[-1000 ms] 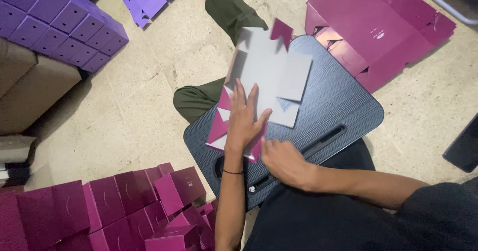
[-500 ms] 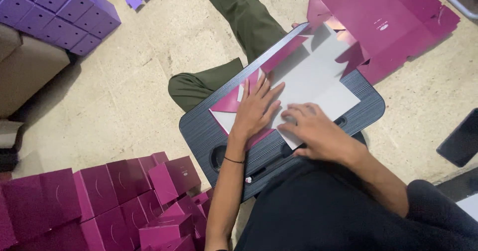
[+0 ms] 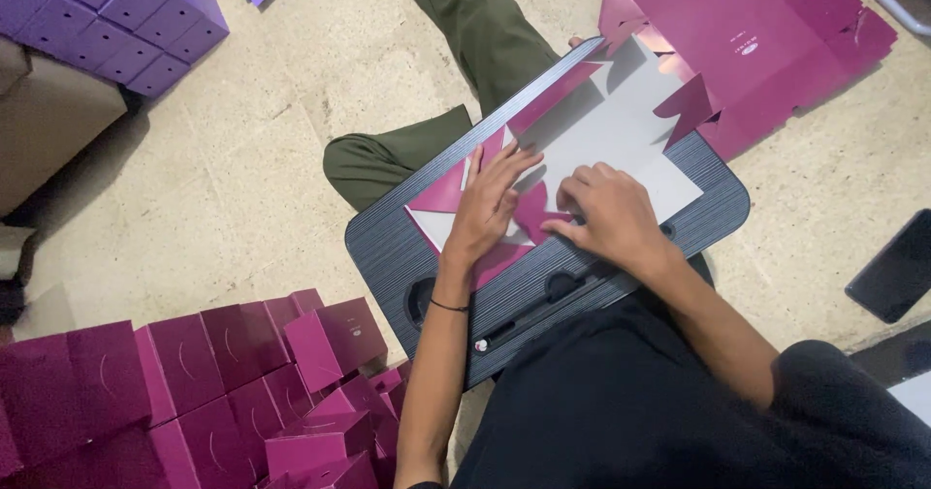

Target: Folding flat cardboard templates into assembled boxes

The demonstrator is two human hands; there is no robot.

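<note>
A flat cardboard box blank (image 3: pixel 621 130), grey inside with magenta flaps, lies on a dark ribbed lap tray (image 3: pixel 407 247) across my legs. My left hand (image 3: pixel 490 203) presses flat on the blank's near left part, fingers spread over a magenta flap. My right hand (image 3: pixel 606 213) rests beside it, fingers curled down on a folded magenta flap at the blank's near edge. Both hands push on the card; neither lifts it.
A heap of assembled magenta boxes (image 3: pixel 223 382) sits at my lower left. Purple boxes (image 3: pixel 126 14) are stacked at upper left. Flat magenta blanks (image 3: pixel 756 33) lie at upper right. A dark phone (image 3: pixel 897 266) lies on the floor at right. My olive-trousered leg (image 3: pixel 465 53) stretches ahead.
The blank has been laid flatter on the tray. My right hand has slid left toward my left hand, pressing down a magenta flap.
</note>
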